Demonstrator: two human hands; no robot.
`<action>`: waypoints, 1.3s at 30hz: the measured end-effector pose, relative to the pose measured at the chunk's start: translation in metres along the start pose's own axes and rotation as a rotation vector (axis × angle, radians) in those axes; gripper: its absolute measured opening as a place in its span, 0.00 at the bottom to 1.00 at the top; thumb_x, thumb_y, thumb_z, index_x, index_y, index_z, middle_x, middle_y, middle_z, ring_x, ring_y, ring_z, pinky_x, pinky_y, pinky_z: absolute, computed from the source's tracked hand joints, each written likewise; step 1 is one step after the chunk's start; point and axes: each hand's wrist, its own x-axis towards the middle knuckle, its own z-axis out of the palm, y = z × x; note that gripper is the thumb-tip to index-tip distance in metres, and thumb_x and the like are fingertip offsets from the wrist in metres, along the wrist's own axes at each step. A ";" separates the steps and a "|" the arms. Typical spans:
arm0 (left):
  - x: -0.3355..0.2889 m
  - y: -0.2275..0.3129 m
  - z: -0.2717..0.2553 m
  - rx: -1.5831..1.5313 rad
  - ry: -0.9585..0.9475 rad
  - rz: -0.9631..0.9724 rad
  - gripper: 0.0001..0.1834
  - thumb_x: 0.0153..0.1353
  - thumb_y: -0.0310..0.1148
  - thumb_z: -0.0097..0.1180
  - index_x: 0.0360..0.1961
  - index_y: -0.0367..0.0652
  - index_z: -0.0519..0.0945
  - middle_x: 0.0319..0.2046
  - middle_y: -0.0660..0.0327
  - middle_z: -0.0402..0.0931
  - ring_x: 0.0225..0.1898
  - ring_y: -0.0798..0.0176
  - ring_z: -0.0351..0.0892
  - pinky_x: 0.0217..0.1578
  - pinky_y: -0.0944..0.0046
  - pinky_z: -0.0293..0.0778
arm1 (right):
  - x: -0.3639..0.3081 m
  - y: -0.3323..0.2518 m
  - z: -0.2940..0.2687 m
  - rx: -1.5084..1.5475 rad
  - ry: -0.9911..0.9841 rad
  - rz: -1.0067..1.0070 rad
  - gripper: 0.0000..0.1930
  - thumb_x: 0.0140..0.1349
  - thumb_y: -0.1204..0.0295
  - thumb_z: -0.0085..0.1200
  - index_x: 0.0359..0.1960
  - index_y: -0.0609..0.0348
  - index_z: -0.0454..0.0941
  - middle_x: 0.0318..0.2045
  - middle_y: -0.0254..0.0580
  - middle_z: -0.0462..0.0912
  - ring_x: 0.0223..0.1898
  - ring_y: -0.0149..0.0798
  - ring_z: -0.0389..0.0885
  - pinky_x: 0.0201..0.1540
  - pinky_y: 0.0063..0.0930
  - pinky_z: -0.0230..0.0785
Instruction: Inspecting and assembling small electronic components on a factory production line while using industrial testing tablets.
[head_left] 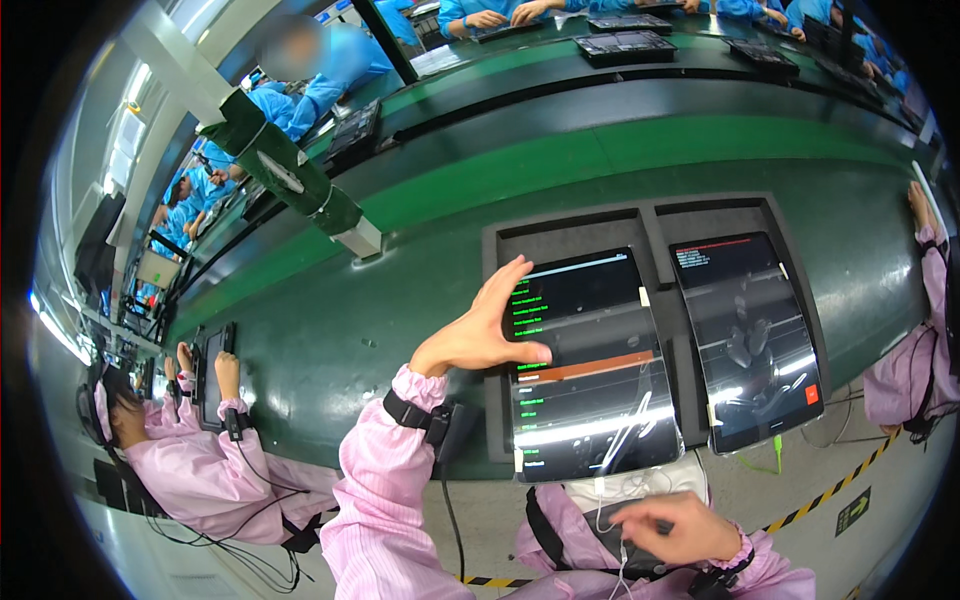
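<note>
My left hand (pixel 475 328) is open over the left edge of a black tablet (pixel 590 400), thumb at its screen and fingers spread toward its top corner. Its lit screen shows a list of green lines, one row highlighted orange. From the tablet's near edge a thin white cable (pixel 601 500) hangs down. My right hand (pixel 685 528) is below that edge, fingers curled in beside the cable; whether they pinch it is hard to make out. A second tablet (pixel 748 340), with small text and a red square on its screen, lies to the right.
Both tablets rest in a dark grey foam tray (pixel 560 228) on the green bench (pixel 420 270). A green-wrapped post (pixel 290 175) rises at the back left. Co-workers in pink sit at left (pixel 215 470) and right (pixel 905 370). A green cable (pixel 778 455) hangs at the bench's front edge.
</note>
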 end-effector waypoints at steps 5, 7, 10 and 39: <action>-0.020 0.003 0.022 -0.239 0.222 0.050 0.46 0.49 0.43 0.62 0.63 0.37 0.51 0.65 0.47 0.42 0.67 0.52 0.38 0.64 0.57 0.38 | -0.012 -0.005 -0.015 0.007 -0.462 -0.209 0.14 0.57 0.76 0.50 0.46 0.59 0.75 0.37 0.39 0.81 0.31 0.31 0.80 0.34 0.21 0.72; -0.040 -0.001 0.038 -0.351 0.312 0.078 0.43 0.48 0.41 0.62 0.62 0.37 0.54 0.65 0.48 0.44 0.68 0.51 0.36 0.64 0.56 0.36 | -0.011 -0.007 -0.011 0.058 -0.340 -0.415 0.09 0.57 0.76 0.49 0.38 0.65 0.77 0.22 0.44 0.75 0.21 0.39 0.76 0.24 0.26 0.68; -0.066 0.011 0.061 -0.408 0.372 0.026 0.41 0.48 0.37 0.61 0.61 0.36 0.56 0.64 0.49 0.47 0.68 0.49 0.32 0.64 0.54 0.30 | -0.013 0.001 -0.021 0.077 -0.305 -0.162 0.09 0.59 0.75 0.47 0.41 0.63 0.75 0.30 0.42 0.78 0.29 0.36 0.79 0.32 0.23 0.71; -0.113 0.058 0.111 -0.429 0.440 -0.075 0.61 0.30 0.40 0.75 0.63 0.37 0.49 0.66 0.47 0.39 0.68 0.50 0.35 0.64 0.56 0.36 | -0.003 0.012 -0.015 -0.147 0.169 0.078 0.08 0.53 0.73 0.56 0.34 0.61 0.80 0.21 0.38 0.81 0.18 0.27 0.78 0.24 0.19 0.70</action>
